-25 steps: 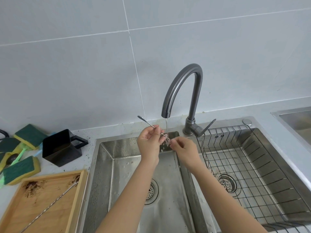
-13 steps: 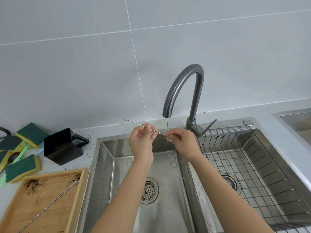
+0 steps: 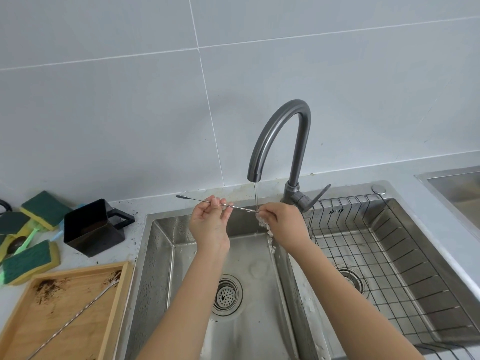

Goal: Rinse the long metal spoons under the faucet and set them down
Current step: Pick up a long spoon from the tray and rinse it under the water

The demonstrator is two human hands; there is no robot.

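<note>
A long twisted metal spoon [image 3: 235, 207] lies almost level under the thin stream from the grey faucet [image 3: 279, 133]. My left hand [image 3: 210, 224] pinches its handle near the middle, with the thin end sticking out to the left. My right hand [image 3: 281, 223] closes around the other end where the water hits and splashes off. Both hands are above the back of the left sink basin [image 3: 161, 268]. A second long spoon [image 3: 75, 318] rests diagonally on the wooden tray [image 3: 114, 320] at the lower left.
A black square cup [image 3: 91, 229] stands left of the sink. Several green and yellow sponges [image 3: 28, 261] lie at the far left. The right basin holds a wire rack [image 3: 389, 255]. Coffee grounds stain the tray.
The spoon has been pulled leftward through my right hand and levelled out; both hands shifted slightly left, and water now splashes over my right fingers.
</note>
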